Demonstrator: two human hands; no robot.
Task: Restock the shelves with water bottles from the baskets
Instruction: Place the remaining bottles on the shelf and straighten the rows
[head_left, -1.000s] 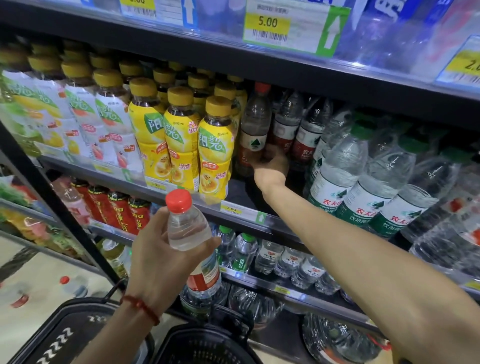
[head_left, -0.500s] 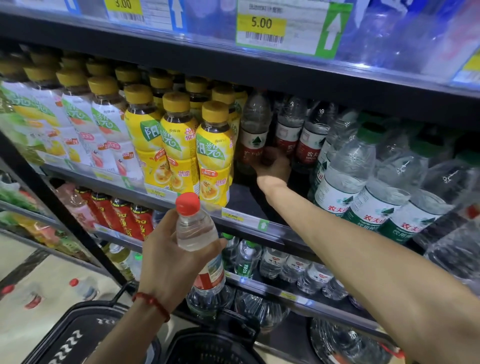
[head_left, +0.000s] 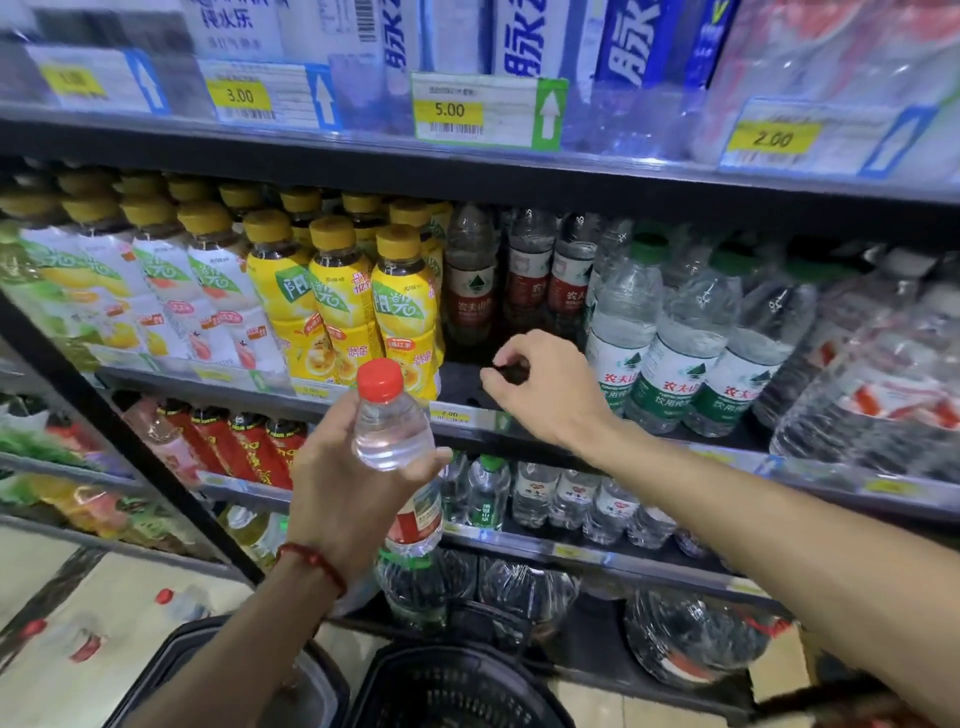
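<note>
1. Left hand (head_left: 343, 499): fingers wrapped round 1 red-capped water bottle (head_left: 393, 431), upright, in front of the shelf (head_left: 462, 382) edge.
2. Right hand (head_left: 545, 387), at the bottle's 2 o'clock: fingers curled, nothing visibly held, over the shelf gap.
3. 3 red-label bottles (head_left: 530, 275) at that hand's 12 o'clock, at the back of the gap.
4. 3 green-label bottles (head_left: 680, 358) in the front row at its 3 o'clock.
5. 2 baskets (head_left: 395, 675) at 6 o'clock, low in view.

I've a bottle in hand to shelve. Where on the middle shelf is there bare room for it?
One bare patch: the dark shelf floor in front of the red-label water bottles, between the yellow tea bottles and green-label water bottles. The right hand hovers over it. Elsewhere that shelf is packed.
</note>
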